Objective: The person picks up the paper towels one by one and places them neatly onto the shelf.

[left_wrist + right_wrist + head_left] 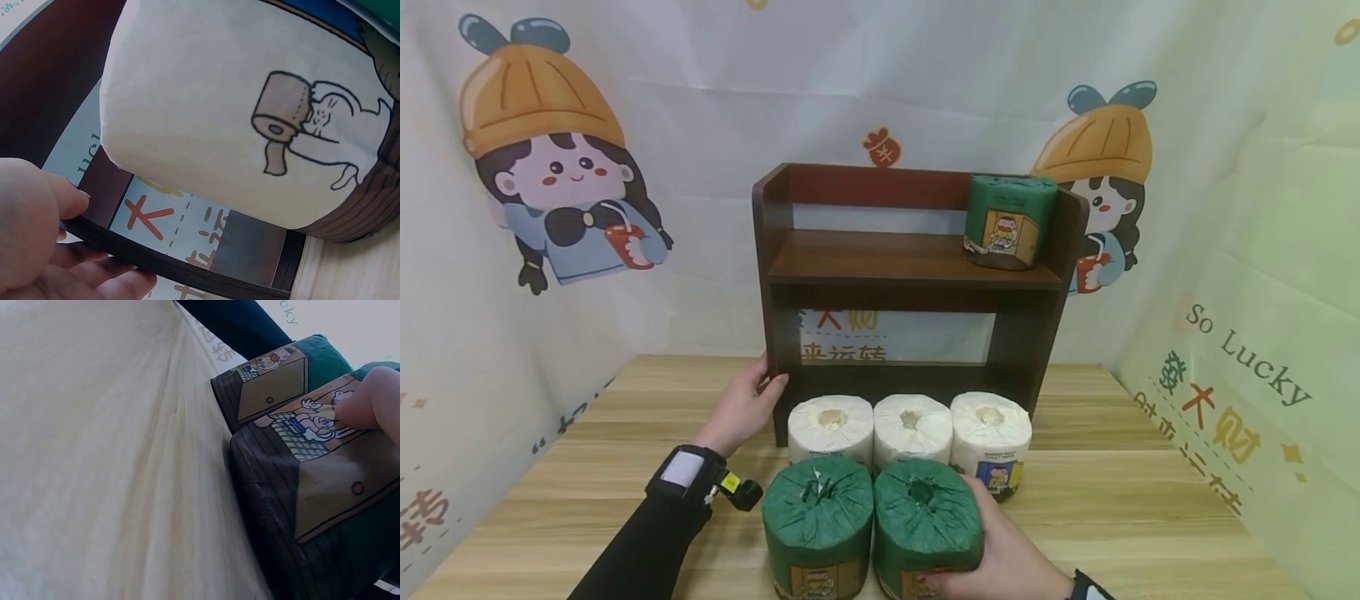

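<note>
My right hand (1011,554) grips a green-wrapped toilet roll (928,512) around its right side, with the thumb (369,406) on the printed front. Close against it on the left stands a second green toilet roll (817,508). At the dark brown two-tier shelf (880,254), my left hand (745,408) holds the lower left side panel (131,253) between thumb and fingers. Three white-wrapped toilet rolls, left (831,425), middle (913,429) and right (991,442), stand in a row before the shelf; the green rolls partly hide them.
Another green toilet roll (1011,221) sits at the right end of the shelf's upper tier. The shelf stands on a light wood table (1120,500). Behind and at the sides hangs a printed cloth (700,125) with cartoon figures.
</note>
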Tool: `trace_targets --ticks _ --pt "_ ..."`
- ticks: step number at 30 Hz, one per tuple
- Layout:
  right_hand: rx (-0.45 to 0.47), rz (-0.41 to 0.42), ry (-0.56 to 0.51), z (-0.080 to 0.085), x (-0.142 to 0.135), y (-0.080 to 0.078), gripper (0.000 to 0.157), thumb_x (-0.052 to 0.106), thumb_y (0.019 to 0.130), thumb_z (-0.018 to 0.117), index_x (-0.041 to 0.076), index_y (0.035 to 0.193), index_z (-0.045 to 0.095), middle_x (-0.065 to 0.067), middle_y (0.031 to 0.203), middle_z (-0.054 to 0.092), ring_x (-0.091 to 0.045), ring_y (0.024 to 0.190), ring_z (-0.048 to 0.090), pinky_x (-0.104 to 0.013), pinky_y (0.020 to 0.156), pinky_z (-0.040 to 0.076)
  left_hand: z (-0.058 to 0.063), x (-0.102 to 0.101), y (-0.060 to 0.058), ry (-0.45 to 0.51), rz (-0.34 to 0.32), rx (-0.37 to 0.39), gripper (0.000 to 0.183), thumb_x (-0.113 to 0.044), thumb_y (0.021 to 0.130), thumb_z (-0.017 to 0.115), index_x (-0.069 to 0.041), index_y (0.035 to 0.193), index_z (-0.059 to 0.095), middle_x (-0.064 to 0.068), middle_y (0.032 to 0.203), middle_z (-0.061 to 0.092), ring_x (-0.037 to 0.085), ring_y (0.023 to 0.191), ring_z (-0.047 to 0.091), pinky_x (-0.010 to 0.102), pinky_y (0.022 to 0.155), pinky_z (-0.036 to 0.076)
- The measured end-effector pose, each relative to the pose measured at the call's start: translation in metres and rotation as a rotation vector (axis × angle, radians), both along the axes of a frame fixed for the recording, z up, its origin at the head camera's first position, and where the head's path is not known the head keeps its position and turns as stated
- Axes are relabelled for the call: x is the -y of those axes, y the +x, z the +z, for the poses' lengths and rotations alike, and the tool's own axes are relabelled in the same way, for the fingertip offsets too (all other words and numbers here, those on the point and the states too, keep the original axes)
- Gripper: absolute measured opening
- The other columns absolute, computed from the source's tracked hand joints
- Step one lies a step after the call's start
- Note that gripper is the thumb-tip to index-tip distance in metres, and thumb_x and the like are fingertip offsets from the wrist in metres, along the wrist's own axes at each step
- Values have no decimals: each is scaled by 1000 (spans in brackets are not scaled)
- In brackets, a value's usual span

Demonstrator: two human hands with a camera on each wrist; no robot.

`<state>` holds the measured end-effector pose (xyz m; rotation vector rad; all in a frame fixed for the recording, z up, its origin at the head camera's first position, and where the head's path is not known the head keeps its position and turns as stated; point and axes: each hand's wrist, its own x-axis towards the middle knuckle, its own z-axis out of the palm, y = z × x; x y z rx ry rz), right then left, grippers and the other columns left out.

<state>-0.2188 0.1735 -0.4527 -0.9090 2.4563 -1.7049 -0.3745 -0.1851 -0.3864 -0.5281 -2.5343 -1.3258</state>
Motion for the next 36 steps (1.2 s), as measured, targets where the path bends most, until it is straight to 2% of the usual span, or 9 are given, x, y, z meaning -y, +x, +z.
trace_targets --ticks 13,19,24,27,32,36 --pt "-4 15 -43 9 -2 4 98 18 74 89 28 150 28 4 141 43 -22 124 43 -48 103 39 1 1 3 -8 7 -3 49 -21 107 47 -13 153 34 19 146 41 38 125 43 56 98 45" --pt "-55 61 -91 16 -4 5 96 14 75 87 22 150 28 -1 143 40 -27 124 43 -40 103 42 1 1 3 -8 3 -7 50 -23 108 47 -11 154 33 19 147 40 38 126 42 55 98 44" --pt "-85 70 -126 20 -7 6 96 10 76 85 20 151 26 -3 144 41 -28 124 43 -34 104 41 2 2 3 -8 10 4 49 -25 107 47 -14 154 33 18 147 40 36 127 42 55 99 44" --pt "-97 89 -137 23 -7 5 99 7 75 84 18 152 24 -5 144 43 -30 125 42 -35 104 41 2 2 4 -10 13 6 49 -25 107 47 -15 154 34 17 147 41 36 127 42 55 99 44" --pt "-45 119 -181 32 -5 6 99 4 77 82 18 154 21 -6 145 42 -31 124 43 -35 103 43 1 1 3 -9 5 -8 48 -23 107 47 -15 153 35 17 147 41 36 127 42 55 100 44" --pt "-103 153 -191 41 -5 6 96 3 77 80 15 152 22 -10 144 42 -34 122 45 -35 104 43 1 2 2 3 -2 -10 47 -23 107 47 -15 152 36 17 146 41 34 127 42 54 100 43"
